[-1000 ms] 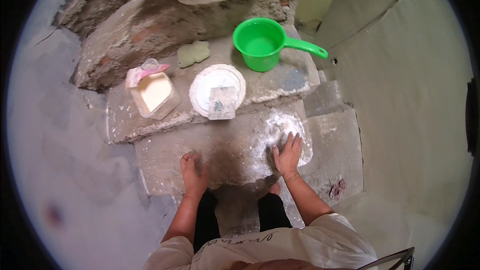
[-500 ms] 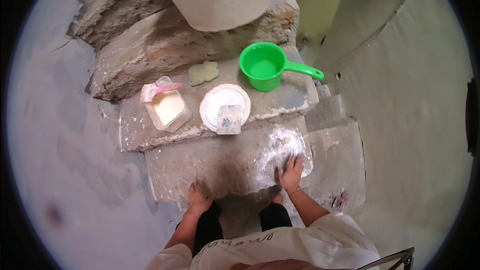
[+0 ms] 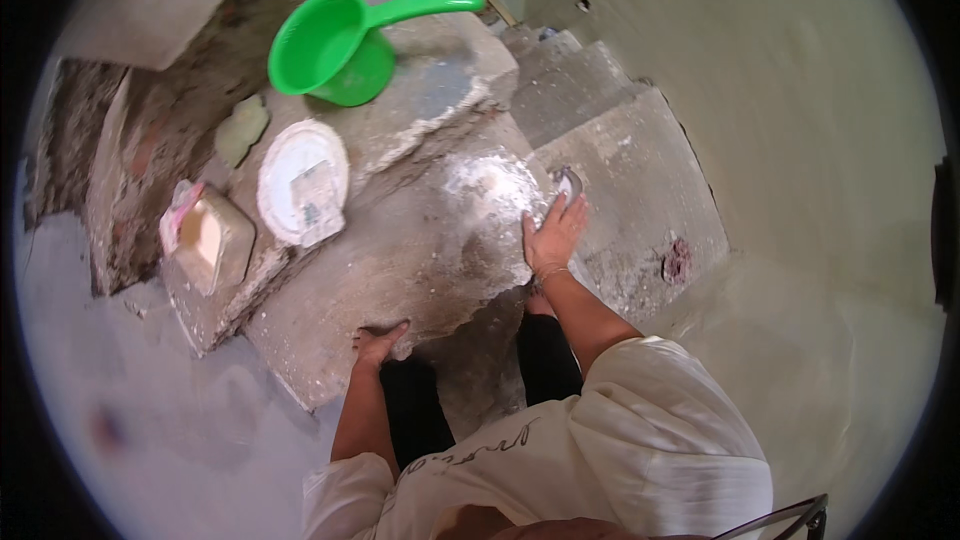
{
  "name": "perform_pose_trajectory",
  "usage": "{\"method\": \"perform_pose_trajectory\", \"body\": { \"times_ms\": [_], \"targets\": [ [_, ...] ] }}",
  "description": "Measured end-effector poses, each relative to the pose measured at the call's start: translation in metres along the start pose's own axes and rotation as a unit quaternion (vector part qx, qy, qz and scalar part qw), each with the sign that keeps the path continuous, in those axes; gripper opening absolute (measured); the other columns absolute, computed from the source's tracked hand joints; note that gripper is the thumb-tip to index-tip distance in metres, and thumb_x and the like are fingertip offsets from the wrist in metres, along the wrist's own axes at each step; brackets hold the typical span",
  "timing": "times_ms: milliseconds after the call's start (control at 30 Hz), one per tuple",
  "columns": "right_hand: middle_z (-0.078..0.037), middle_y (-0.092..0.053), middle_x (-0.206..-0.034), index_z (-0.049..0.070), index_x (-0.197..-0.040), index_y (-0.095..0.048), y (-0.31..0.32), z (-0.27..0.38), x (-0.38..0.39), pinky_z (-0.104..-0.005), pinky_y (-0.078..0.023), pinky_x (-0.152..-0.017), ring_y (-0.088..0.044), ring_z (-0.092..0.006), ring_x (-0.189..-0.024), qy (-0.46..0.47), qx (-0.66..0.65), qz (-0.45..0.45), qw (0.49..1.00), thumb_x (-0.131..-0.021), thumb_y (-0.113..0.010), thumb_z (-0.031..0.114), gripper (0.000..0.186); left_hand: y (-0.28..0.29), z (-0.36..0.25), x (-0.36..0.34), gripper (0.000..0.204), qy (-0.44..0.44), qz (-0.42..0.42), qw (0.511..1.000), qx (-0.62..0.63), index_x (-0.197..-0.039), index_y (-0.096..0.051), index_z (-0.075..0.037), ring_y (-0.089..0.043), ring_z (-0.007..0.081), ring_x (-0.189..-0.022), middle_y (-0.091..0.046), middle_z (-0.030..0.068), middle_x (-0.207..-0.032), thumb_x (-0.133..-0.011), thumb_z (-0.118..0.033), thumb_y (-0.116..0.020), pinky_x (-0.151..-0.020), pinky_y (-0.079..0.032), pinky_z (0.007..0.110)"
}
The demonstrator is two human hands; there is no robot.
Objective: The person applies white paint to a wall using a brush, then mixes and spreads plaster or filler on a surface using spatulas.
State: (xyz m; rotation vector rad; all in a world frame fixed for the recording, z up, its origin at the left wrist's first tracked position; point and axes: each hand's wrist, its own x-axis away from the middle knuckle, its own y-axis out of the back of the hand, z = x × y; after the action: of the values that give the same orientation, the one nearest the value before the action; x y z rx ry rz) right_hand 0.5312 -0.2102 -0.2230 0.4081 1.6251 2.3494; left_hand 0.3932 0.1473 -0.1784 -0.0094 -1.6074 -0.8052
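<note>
The right hand [image 3: 553, 235] pressed a grey scrubber [image 3: 567, 182] at the foamy patch [image 3: 487, 185] on the concrete step [image 3: 400, 260] — scrubbing seemingly underway — while the left hand [image 3: 378, 343] lay flat, grip open, bracing the edge.

The concrete step [image 3: 400, 250] looks rough, matt and dusted with white powder, while the green scoop [image 3: 335, 45] is smooth glossy plastic and the white lid [image 3: 300, 180] matt plastic.

Stone step [image 3: 400, 260]: bare between my left hand [image 3: 378, 343] at its near edge and my right hand [image 3: 553, 235] at its right edge. Far side blocked by white lid [image 3: 303, 180], plastic container [image 3: 208, 240], green scoop [image 3: 335, 45]. Powdery patch [image 3: 490, 185], possibly slippery.
</note>
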Motion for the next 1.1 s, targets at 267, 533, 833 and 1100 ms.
{"method": "perform_pose_trajectory", "body": {
  "times_ms": [267,533,833,1100],
  "targets": [
    [-0.032,-0.018,-0.147,-0.003,-0.141,-0.029,0.007,-0.006,-0.001,-0.0536,-0.013,-0.112,-0.016,-0.0462,-0.137,-0.023,-0.072,0.021,0.997,-0.079,-0.064,0.047,0.087,-0.034,-0.018,-0.016,0.154,0.069,-0.102,0.990,-0.071,-0.138,0.001,0.019,-0.012,0.0446,-0.140,-0.009,0.0367,-0.147,-0.043,-0.071,-0.081,-0.114,-0.017,0.046],
    [-0.031,-0.022,-0.145,-0.002,-0.140,-0.031,0.006,0.000,-0.001,-0.0547,-0.018,-0.110,-0.020,-0.0465,-0.136,0.006,-0.114,-0.004,0.993,-0.074,-0.070,0.042,0.088,-0.026,0.012,-0.046,0.113,0.057,-0.129,0.988,-0.060,-0.131,-0.043,0.012,-0.040,0.0343,-0.131,-0.044,0.0280,-0.136,-0.055,-0.063,-0.080,-0.109,-0.030,0.040],
    [-0.032,-0.022,-0.144,-0.004,-0.139,-0.029,0.002,-0.009,-0.002,-0.0557,-0.018,-0.109,-0.019,-0.0476,-0.136,-0.001,-0.137,-0.021,0.990,-0.075,-0.069,0.036,0.086,-0.030,0.020,-0.059,0.148,0.066,-0.099,0.993,-0.001,-0.135,-0.010,0.021,-0.034,0.0393,-0.131,-0.029,0.0342,-0.139,-0.040,-0.060,-0.088,-0.108,-0.031,0.040],
    [-0.026,-0.051,-0.122,-0.005,-0.123,-0.048,-0.017,-0.090,-0.024,-0.0402,-0.041,-0.094,-0.051,-0.0374,-0.112,-0.151,-0.410,-0.073,0.897,-0.086,-0.057,0.015,0.042,-0.033,-0.005,-0.015,0.073,-0.043,-0.087,0.987,0.126,-0.103,-0.055,0.012,-0.060,0.0261,-0.090,-0.059,0.0215,-0.104,-0.059,-0.036,-0.088,-0.080,-0.050,0.036]
  ]
}}
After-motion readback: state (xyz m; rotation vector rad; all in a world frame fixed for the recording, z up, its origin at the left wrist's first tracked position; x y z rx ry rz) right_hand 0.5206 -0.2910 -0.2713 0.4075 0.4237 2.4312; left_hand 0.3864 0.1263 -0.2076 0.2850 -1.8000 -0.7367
